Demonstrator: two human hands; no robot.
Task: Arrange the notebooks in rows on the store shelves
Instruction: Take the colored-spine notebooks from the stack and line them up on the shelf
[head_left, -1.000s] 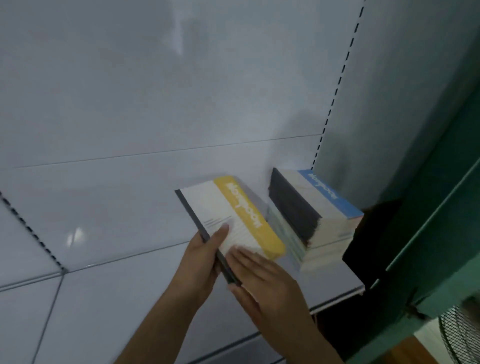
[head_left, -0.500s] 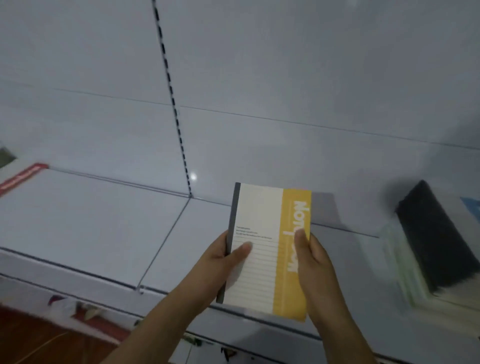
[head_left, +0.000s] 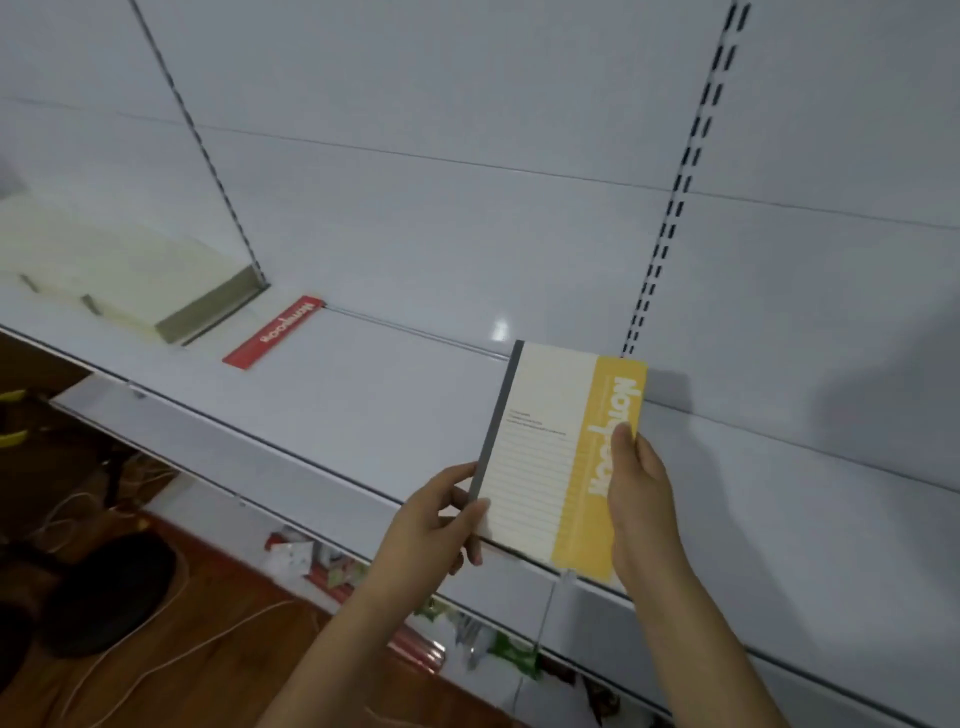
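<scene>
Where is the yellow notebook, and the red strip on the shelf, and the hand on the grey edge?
yellow notebook (head_left: 540, 467): head view, on the lined cream part of its cover.
red strip (head_left: 274, 332): head view, on the middle of its white lettering.
left hand (head_left: 431, 525): head view, on the back of the hand.

The notebook (head_left: 561, 457) has a sideways word, roughly "Nomyoon", on its yellow band; the red notebook (head_left: 274, 332) shows the same word

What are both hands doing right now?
Left hand: closed, gripping the yellow notebook at its grey spine edge.
Right hand: closed, gripping the same notebook's yellow edge.
</scene>
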